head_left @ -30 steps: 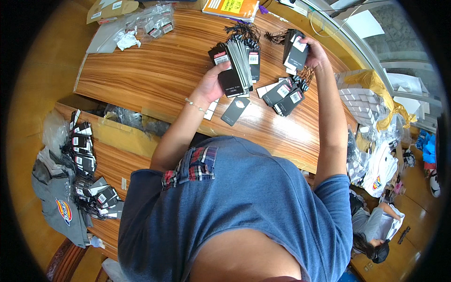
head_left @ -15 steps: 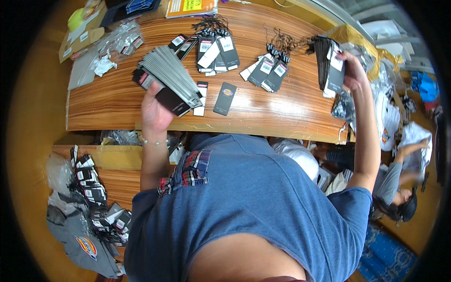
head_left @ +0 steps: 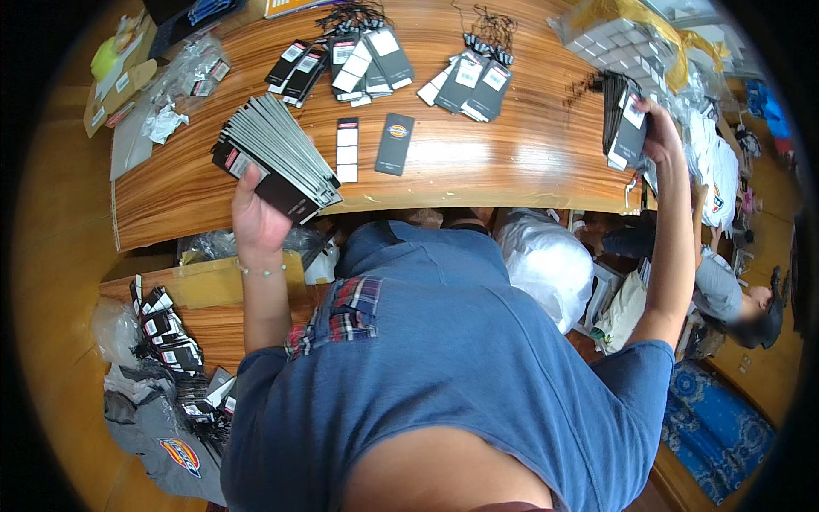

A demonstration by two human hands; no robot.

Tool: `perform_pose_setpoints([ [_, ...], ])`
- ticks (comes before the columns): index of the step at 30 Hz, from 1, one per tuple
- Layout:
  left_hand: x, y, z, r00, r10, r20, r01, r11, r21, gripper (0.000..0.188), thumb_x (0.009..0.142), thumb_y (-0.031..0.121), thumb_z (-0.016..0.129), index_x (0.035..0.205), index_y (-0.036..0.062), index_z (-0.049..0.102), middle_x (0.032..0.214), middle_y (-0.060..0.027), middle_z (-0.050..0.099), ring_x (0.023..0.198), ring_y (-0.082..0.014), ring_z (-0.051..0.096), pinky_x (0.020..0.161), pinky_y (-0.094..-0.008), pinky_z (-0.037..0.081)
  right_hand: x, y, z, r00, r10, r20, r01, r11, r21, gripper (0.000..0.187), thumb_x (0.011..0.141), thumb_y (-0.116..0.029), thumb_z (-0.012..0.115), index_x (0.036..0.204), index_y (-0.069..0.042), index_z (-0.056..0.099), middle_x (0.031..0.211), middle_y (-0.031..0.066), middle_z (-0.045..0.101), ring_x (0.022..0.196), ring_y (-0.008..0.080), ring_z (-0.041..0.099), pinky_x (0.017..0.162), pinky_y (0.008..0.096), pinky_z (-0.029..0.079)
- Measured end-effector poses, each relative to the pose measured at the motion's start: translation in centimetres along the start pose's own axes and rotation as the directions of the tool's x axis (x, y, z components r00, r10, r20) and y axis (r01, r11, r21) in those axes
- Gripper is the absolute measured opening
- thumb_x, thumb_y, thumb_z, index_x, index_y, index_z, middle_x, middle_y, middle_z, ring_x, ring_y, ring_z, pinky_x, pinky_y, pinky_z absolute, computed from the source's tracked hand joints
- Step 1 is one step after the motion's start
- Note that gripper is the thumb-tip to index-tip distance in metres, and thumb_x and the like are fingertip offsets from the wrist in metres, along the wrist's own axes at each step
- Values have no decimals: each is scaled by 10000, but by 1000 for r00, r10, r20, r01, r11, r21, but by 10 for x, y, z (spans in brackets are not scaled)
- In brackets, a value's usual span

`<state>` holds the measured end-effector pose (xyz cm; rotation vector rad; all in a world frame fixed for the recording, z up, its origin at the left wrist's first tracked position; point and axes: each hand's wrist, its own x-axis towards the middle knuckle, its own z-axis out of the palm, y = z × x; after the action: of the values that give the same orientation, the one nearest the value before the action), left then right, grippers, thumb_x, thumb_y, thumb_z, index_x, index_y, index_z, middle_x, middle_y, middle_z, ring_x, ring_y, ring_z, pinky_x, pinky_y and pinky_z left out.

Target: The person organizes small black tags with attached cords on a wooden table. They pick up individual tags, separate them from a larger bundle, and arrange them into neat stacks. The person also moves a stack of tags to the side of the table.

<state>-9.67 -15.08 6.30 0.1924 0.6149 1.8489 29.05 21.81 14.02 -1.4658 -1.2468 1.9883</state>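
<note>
My left hand [head_left: 258, 213] is closed on a thick stack of hang tags [head_left: 277, 149], spread like a fan, held over the table's front left. At the table's right end, my right hand [head_left: 661, 136] grips a bundle of black hang tags [head_left: 630, 128] with dark strings trailing left. Between the hands lie a single dark grey tag [head_left: 395, 145] with a logo and a narrow black-and-white tag [head_left: 347, 151]. Behind them rest two strung tag bundles, one in the middle [head_left: 367, 64] and one further right [head_left: 473, 84]. Several loose black tags [head_left: 296, 70] lie left of these.
Plastic bags [head_left: 192, 72] and a crumpled white scrap [head_left: 166, 124] occupy the table's left end. A plastic-wrapped pack of white boxes [head_left: 618, 43] stands at the back right. More tags [head_left: 171, 333] hang at a lower surface on my left. Another person [head_left: 725, 290] is at the far right.
The view has shifted, so the table sits higher and further left. My right hand has moved right with its tag bundle, uncovering the white boxes. My left hand still holds its fanned stack.
</note>
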Motion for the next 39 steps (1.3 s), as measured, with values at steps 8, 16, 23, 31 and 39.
perform_pose_setpoints([
  [8, -30, -67, 18, 998, 66, -15, -67, 993, -101, 698, 751, 189, 640, 1314, 51, 251, 1309, -153, 336, 1202, -328, 328, 1022, -445, 259, 51, 105, -23, 994, 97, 56, -89, 986, -143, 274, 589, -155, 610, 839, -47, 577, 796, 60, 600, 721, 191, 573, 701, 312, 466],
  [16, -32, -169, 67, 994, 18, -108, -25, 998, -65, 575, 759, 203, 631, 1219, -19, 366, 1178, -204, 468, 1101, -309, 457, 950, -424, 356, 61, 165, -27, 988, 35, 153, 22, 935, -355, 544, 524, -68, 591, 1030, 52, 433, 775, 118, 565, 686, 191, 564, 624, 274, 471],
  [23, -24, -243, 91, 984, -55, -167, 27, 986, -165, 519, 753, 142, 637, 1198, 5, 408, 1154, -133, 505, 1056, -250, 498, 929, -392, 385, 61, 166, -44, 976, 22, 214, 89, 865, -494, 593, 507, -73, 584, 1066, 52, 435, 783, 131, 570, 691, 199, 566, 619, 266, 465],
  [31, 2, -265, 95, 971, -172, -164, 152, 980, -129, 372, 790, 94, 583, 1134, 8, 468, 1061, -106, 552, 985, -222, 540, 879, -376, 432, 68, 163, -57, 961, 11, 278, 158, 800, -579, 505, 572, -134, 611, 1030, 45, 498, 805, 129, 584, 690, 213, 569, 619, 281, 463],
  [39, 40, -251, 99, 950, -308, -41, 305, 950, -68, 320, 785, 67, 585, 1089, 30, 491, 1010, -79, 566, 947, -188, 555, 842, -353, 463, 79, 181, -77, 946, -287, 152, 314, 684, -659, 829, 567, -105, 715, 1264, 70, 300, 1164, 202, 459, 973, 255, 526, 835, 288, 416],
])
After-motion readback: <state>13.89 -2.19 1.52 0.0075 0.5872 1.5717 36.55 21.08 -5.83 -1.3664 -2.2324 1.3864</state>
